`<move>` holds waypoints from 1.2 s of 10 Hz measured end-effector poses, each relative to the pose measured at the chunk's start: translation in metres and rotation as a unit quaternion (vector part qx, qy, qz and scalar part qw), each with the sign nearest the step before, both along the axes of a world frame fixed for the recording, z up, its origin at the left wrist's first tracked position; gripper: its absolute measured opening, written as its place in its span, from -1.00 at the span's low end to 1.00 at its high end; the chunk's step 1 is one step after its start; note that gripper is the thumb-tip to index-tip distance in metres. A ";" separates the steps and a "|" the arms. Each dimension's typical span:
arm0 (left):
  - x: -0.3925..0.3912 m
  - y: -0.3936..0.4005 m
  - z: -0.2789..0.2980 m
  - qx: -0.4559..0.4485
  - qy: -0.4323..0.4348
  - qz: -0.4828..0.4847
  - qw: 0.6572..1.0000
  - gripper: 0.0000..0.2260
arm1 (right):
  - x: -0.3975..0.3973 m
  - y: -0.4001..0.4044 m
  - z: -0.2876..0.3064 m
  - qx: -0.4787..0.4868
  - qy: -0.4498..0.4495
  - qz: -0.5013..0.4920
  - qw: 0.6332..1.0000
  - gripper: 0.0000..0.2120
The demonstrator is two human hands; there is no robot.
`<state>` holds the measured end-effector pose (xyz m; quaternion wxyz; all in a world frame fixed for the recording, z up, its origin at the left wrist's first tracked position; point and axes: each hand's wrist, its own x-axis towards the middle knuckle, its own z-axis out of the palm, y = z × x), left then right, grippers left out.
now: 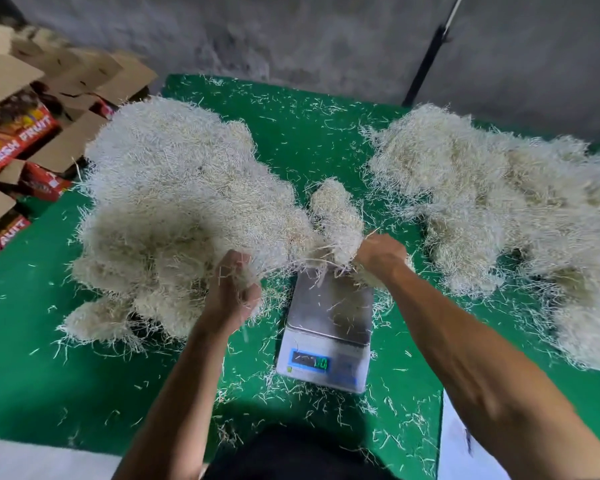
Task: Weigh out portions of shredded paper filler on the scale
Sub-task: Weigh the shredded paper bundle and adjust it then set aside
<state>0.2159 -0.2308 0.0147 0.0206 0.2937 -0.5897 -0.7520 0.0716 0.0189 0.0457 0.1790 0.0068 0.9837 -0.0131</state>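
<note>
Fingers [238,268] of left hand [232,296] curled into the near edge of the big pile of shredded paper [174,209] left of the scale [326,327], gripping a tuft of it. Right hand [378,254] fingers closed around a smaller clump [336,213] that stands up just above the far edge of the scale; strands trail from that fist onto the steel pan. Clump joins the big pile on its left side. Scale sits on green bench [66,375] between both forearms, pan bare except a few loose strands, display [310,362] lit, digits too blurred to read. Second pile [492,209] lies on the right, apart from both hands. Loose shreds litter the bench. Cardboard fruit boxes [18,133] stacked far left.
</note>
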 end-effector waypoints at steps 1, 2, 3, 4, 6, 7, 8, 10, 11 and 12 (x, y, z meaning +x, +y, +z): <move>0.008 0.004 -0.011 0.017 -0.079 0.067 0.994 -0.81 | 0.007 -0.008 -0.006 -0.056 -0.041 0.046 0.997 -0.77; 0.024 0.001 -0.015 0.084 -0.082 0.189 0.975 -0.53 | 0.021 -0.020 -0.016 -0.074 -0.057 0.077 0.993 -0.74; 0.041 -0.008 0.001 0.128 -0.062 0.242 0.960 -0.48 | 0.039 -0.021 -0.025 -0.078 -0.056 0.085 0.992 -0.57; 0.036 -0.021 0.012 0.052 -0.079 0.280 0.955 -0.48 | 0.048 -0.016 -0.037 -0.073 -0.052 0.072 0.993 -0.07; 0.045 0.006 0.025 0.143 -0.069 0.395 0.905 -0.84 | 0.060 -0.008 -0.037 -0.153 -0.046 0.095 0.983 0.08; 0.055 0.021 0.033 0.130 -0.041 0.376 0.917 -0.89 | 0.064 0.007 -0.035 -0.156 -0.016 0.095 0.983 -0.07; 0.056 0.018 0.038 0.131 -0.010 0.332 0.934 -0.82 | 0.074 0.017 -0.037 -0.163 0.009 0.137 0.977 -0.33; 0.063 0.016 0.052 0.162 0.090 0.313 0.932 -0.86 | 0.097 0.006 -0.049 -0.125 0.067 0.130 0.981 -0.66; 0.078 0.020 0.063 0.129 0.098 0.298 0.941 -0.91 | 0.096 -0.003 -0.045 -0.116 0.088 0.102 0.984 -0.80; 0.088 0.013 0.072 0.133 0.163 0.251 0.945 -0.89 | 0.092 -0.008 -0.042 -0.099 0.105 0.098 0.985 -0.82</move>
